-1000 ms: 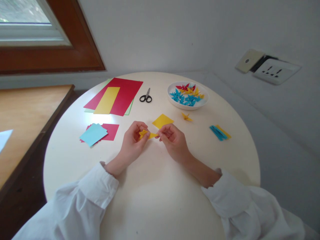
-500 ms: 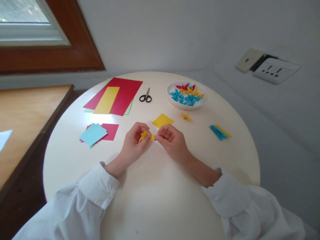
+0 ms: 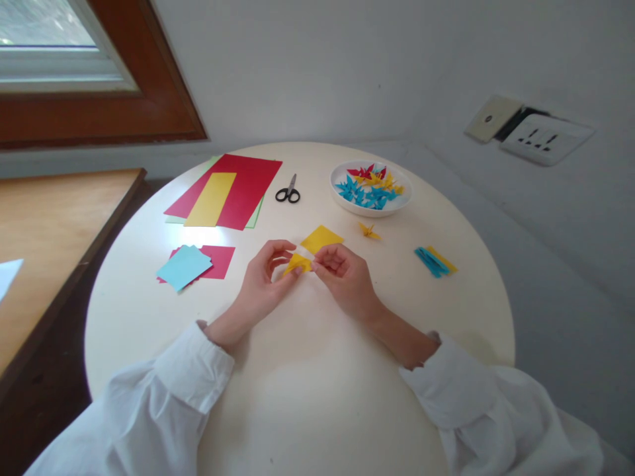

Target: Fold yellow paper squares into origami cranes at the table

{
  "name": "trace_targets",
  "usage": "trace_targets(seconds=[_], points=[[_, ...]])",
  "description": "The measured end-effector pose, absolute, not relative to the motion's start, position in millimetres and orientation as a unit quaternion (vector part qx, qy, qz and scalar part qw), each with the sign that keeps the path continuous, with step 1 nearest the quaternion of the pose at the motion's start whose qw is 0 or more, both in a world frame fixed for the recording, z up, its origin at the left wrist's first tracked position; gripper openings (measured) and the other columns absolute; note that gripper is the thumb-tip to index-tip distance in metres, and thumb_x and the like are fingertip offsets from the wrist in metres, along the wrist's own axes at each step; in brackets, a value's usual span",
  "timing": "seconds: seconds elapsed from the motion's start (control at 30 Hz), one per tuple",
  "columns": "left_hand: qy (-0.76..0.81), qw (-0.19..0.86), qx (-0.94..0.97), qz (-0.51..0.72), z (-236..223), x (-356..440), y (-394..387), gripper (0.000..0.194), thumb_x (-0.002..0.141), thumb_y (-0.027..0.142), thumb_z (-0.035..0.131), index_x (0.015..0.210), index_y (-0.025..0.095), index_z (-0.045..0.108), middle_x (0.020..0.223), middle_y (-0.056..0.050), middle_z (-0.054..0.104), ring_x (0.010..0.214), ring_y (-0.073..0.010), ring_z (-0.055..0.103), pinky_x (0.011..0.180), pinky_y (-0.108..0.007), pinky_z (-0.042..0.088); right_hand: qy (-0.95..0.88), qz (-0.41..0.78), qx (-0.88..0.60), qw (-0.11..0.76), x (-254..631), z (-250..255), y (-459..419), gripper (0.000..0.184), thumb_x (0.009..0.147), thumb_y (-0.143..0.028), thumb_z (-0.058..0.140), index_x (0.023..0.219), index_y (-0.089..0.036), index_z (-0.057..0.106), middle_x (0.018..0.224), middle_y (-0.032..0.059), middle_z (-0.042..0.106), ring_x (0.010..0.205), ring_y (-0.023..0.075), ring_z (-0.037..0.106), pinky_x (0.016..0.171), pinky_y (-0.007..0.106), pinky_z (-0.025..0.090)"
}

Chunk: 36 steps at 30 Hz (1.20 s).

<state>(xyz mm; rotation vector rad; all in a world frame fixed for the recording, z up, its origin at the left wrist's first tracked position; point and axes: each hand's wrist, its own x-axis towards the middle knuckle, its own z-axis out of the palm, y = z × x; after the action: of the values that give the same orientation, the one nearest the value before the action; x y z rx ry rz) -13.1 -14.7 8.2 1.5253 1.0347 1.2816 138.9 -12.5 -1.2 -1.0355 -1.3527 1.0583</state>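
Observation:
Between my hands is a small piece of folded yellow paper (image 3: 298,263), partly covered by fingers. My left hand (image 3: 268,272) has its thumb on the paper's lower left part, with the index finger lifted a little at the upper edge. The right end of the paper is pinched by the thumb and fingertips of my right hand (image 3: 344,276). Just beyond lies a flat yellow paper square (image 3: 322,237), partly hidden by the right hand. A finished yellow paper crane (image 3: 368,231) rests to the right of that square.
A white dish (image 3: 371,211) of red, yellow and blue cranes stands at the back right. Scissors (image 3: 288,192) lie beside large coloured sheets (image 3: 253,192). Light blue squares (image 3: 184,266) overlap pink ones at left. Folded blue strips (image 3: 431,262) sit at right on the round table (image 3: 317,396).
The folded yellow paper has turned between my fingers and shows a broader face. My left index finger has come away from the thumb; the right hand keeps its pinch.

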Motion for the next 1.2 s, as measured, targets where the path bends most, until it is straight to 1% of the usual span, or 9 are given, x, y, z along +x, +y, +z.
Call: trace_targets(seconds=[0.1, 0.33, 0.43, 0.57, 0.73, 0.9, 1.03, 1.2], points=[[0.429, 0.412, 0.620, 0.512, 4.2, -14.3, -12.9, 0.021, 0.072, 0.021, 0.063, 0.090, 0.018, 0.053, 0.093, -0.004, 0.056, 0.082, -0.0120, 0.056, 0.080, -0.029, 0.048, -0.550, 0.450, -0.443, 0.547, 138.6, -2.5, -10.3, 0.014, 0.068, -0.024, 0.064, 0.075, -0.018, 0.053, 0.073, -0.0009, 0.059, 0.068, 0.0110, 0.058, 0.068, 0.027, 0.051], [0.484, 0.369, 0.617, 0.498, 0.1, -15.8, -11.4, 0.013, 0.070, 0.013, 0.057, 0.083, 0.016, 0.055, 0.080, -0.002, 0.059, 0.073, -0.0119, 0.057, 0.069, -0.026, 0.048, -0.526, 0.461, -0.451, 0.554, 138.5, -2.5, -8.1, 0.016, 0.065, -0.021, 0.065, 0.075, -0.018, 0.053, 0.069, -0.0017, 0.059, 0.066, 0.0111, 0.059, 0.066, 0.027, 0.050], [0.479, 0.369, 0.624, 0.496, 0.7, -15.1, -11.0, 0.010, 0.069, 0.012, 0.057, 0.078, 0.016, 0.055, 0.075, -0.001, 0.058, 0.068, -0.0107, 0.056, 0.065, -0.024, 0.047, -0.529, 0.458, -0.459, 0.548, 138.6, -3.6, -8.7, 0.016, 0.065, -0.021, 0.065, 0.077, -0.018, 0.054, 0.071, -0.0014, 0.060, 0.067, 0.0113, 0.060, 0.067, 0.027, 0.050], [0.469, 0.384, 0.622, 0.495, 2.4, -13.4, -12.0, 0.009, 0.068, 0.012, 0.058, 0.076, 0.016, 0.055, 0.068, 0.001, 0.057, 0.063, -0.0097, 0.053, 0.061, -0.023, 0.046, -0.535, 0.455, -0.467, 0.537, 138.5, -5.3, -9.4, 0.018, 0.064, -0.024, 0.066, 0.079, -0.019, 0.056, 0.077, 0.0005, 0.063, 0.074, 0.0129, 0.062, 0.070, 0.027, 0.052], [0.457, 0.409, 0.615, 0.495, 2.6, -11.7, -13.1, 0.010, 0.067, 0.013, 0.059, 0.076, 0.016, 0.056, 0.067, 0.001, 0.057, 0.061, -0.0097, 0.054, 0.059, -0.023, 0.046, -0.544, 0.452, -0.462, 0.535, 139.1, -5.2, -9.7, 0.019, 0.064, -0.024, 0.067, 0.078, -0.019, 0.057, 0.079, 0.0015, 0.065, 0.075, 0.0133, 0.063, 0.071, 0.028, 0.053], [0.457, 0.409, 0.612, 0.498, 3.4, -11.2, -13.7, 0.009, 0.067, 0.015, 0.060, 0.075, 0.017, 0.056, 0.065, 0.001, 0.056, 0.060, -0.0095, 0.053, 0.058, -0.022, 0.045, -0.556, 0.445, -0.462, 0.529, 139.5, -5.2, -9.7, 0.019, 0.065, -0.024, 0.067, 0.080, -0.019, 0.058, 0.081, 0.0020, 0.066, 0.076, 0.0136, 0.063, 0.070, 0.028, 0.053], [0.463, 0.413, 0.612, 0.490, 5.1, -11.2, -14.6, 0.009, 0.067, 0.016, 0.060, 0.074, 0.016, 0.056, 0.065, 0.001, 0.056, 0.060, -0.0095, 0.053, 0.057, -0.022, 0.044, -0.558, 0.453, -0.458, 0.524, 139.3, -5.6, -10.5, 0.021, 0.066, -0.024, 0.066, 0.085, -0.019, 0.058, 0.084, 0.0023, 0.066, 0.079, 0.0140, 0.064, 0.074, 0.029, 0.053], [0.460, 0.419, 0.612, 0.488, 5.5, -10.4, -15.1, 0.008, 0.067, 0.016, 0.060, 0.074, 0.016, 0.055, 0.065, 0.001, 0.055, 0.060, -0.0096, 0.053, 0.058, -0.022, 0.045, -0.574, 0.433, -0.459, 0.522, 140.4, -3.4, -11.0, 0.019, 0.066, -0.024, 0.066, 0.083, -0.019, 0.059, 0.086, 0.0029, 0.067, 0.077, 0.0142, 0.064, 0.074, 0.030, 0.053]])
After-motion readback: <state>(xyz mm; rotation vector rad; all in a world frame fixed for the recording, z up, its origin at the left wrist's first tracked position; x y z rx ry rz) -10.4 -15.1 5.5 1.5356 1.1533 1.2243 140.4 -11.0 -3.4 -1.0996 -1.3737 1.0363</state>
